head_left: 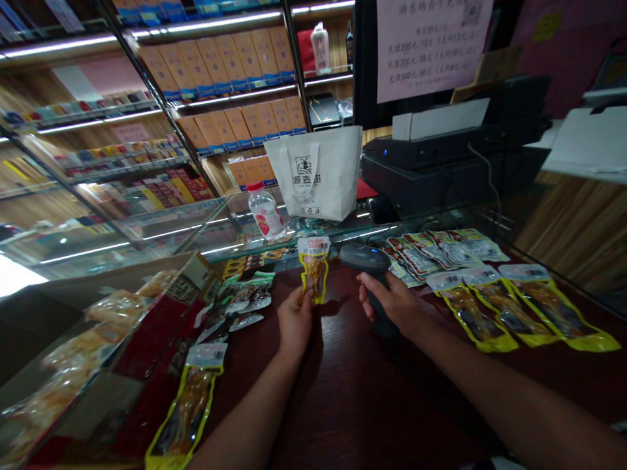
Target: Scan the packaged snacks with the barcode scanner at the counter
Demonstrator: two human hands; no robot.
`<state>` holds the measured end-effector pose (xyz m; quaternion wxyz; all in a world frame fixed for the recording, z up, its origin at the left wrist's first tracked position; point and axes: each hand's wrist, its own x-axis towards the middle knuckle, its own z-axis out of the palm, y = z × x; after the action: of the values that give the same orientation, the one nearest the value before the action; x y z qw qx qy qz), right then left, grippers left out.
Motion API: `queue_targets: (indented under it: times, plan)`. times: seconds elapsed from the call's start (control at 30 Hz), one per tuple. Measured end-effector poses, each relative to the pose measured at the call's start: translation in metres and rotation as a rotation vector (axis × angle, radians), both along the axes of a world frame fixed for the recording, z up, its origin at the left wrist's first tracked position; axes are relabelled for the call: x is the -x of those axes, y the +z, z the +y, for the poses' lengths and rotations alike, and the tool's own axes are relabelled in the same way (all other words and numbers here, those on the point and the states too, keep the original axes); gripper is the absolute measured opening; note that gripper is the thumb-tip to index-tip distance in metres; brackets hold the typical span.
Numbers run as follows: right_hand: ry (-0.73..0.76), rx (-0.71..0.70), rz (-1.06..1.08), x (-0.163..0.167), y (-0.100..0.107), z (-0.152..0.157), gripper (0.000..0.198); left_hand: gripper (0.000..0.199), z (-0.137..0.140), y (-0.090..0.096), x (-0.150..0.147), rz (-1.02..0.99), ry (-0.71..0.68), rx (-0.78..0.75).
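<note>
My left hand (295,321) is closed on the lower edge of a yellow-edged snack packet (315,266), which looks like a vacuum-packed drumstick, held upright above the dark red counter. In my right hand (392,300) is a dark barcode scanner (365,258), gripped by its handle, its head pointing left toward the packet and a blue light lit on top. A short gap separates scanner and packet. Similar yellow-edged packets (482,316) lie in a row to the right of my right hand. Another such packet (189,398) rests left of my left forearm.
On the left stands an open cardboard box (161,339) holding wrapped food. Small packets (249,294) lie beside it, and silver packets (441,251) at right. Behind are a plastic bottle (266,212), a white tote bag (323,173) and a dark printer-like machine (441,143).
</note>
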<state>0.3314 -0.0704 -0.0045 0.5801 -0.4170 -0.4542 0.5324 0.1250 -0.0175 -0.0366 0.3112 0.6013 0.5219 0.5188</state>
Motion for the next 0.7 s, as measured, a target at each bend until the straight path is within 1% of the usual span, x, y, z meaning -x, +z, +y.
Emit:
queue_targets:
  times: [0.2, 0.33, 0.43, 0.5, 0.57, 0.63, 0.7]
  plan:
    - [-0.021, -0.038, -0.004, 0.001, 0.002, -0.001, 0.043, 0.029, -0.005, 0.007, -0.002, 0.06, 0.018, -0.002]
    - [-0.027, -0.041, 0.001, 0.001, 0.001, 0.0, 0.045, 0.029, -0.005, 0.005, -0.001, -0.012, -0.003, 0.034]
    - [-0.032, -0.025, 0.005, 0.001, 0.0, 0.0, 0.045, 0.027, -0.006, 0.006, -0.004, -0.072, 0.007, 0.047]
    - [-0.029, -0.016, 0.007, 0.0, 0.0, -0.001, 0.046, 0.024, -0.01, 0.011, -0.008, -0.181, 0.021, 0.119]
    - [-0.02, -0.014, 0.007, -0.001, 0.0, -0.001, 0.047, 0.024, -0.018, 0.02, -0.01, -0.347, 0.015, 0.245]
    - [-0.014, -0.02, 0.005, -0.002, -0.001, -0.002, 0.048, 0.027, -0.033, 0.03, -0.008, -0.472, -0.023, 0.367]
    - [-0.013, -0.026, 0.005, -0.002, -0.001, -0.002, 0.048, 0.032, -0.056, 0.039, 0.004, -0.505, -0.066, 0.448]
